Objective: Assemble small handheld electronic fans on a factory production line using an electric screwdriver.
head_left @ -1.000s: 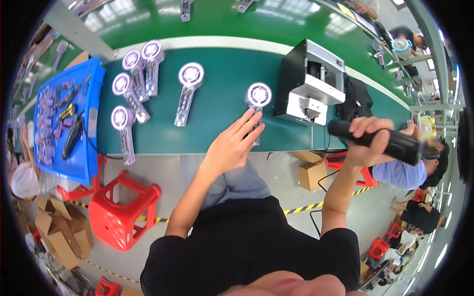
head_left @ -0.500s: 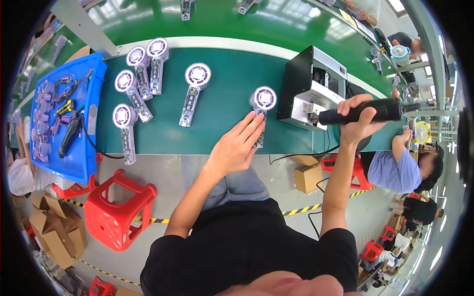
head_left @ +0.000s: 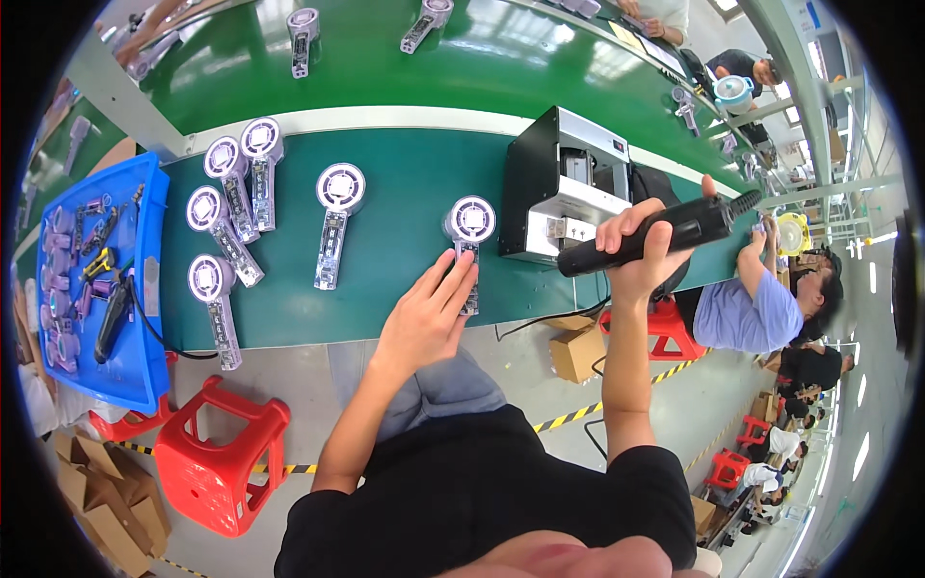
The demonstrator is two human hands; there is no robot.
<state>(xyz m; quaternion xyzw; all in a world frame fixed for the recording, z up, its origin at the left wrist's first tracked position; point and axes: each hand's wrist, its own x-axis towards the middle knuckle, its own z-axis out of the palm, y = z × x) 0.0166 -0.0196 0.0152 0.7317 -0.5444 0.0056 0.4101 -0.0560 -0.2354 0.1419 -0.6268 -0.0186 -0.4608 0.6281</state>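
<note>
My left hand [head_left: 424, 313] lies over the handle of a lilac handheld fan [head_left: 472, 220], its fingers holding the fan to the green tabletop. The fan's round head points away from me, and circuitry shows in its uncovered handle. In my right hand [head_left: 638, 255] is a black electric screwdriver [head_left: 696, 224], held nearly level with fingers and thumb wrapped round it. Its left end is just in front of a black and silver screw feeder [head_left: 540, 197]; the tip is hard to make out. Left of my hands lies another open fan [head_left: 339, 188].
Several more open fans [head_left: 205, 279] lie at the table's left. Beyond them stands a blue tray [head_left: 149, 318] with lilac parts and tools. A white rail [head_left: 376, 118] divides the table from a green conveyor [head_left: 376, 77]. A red stool [head_left: 207, 462] and co-workers are nearby.
The view has shifted, so the table sits lower and further left. The screwdriver has tilted, its left end now lower, near the feeder's front. My left hand stays on the same fan.
</note>
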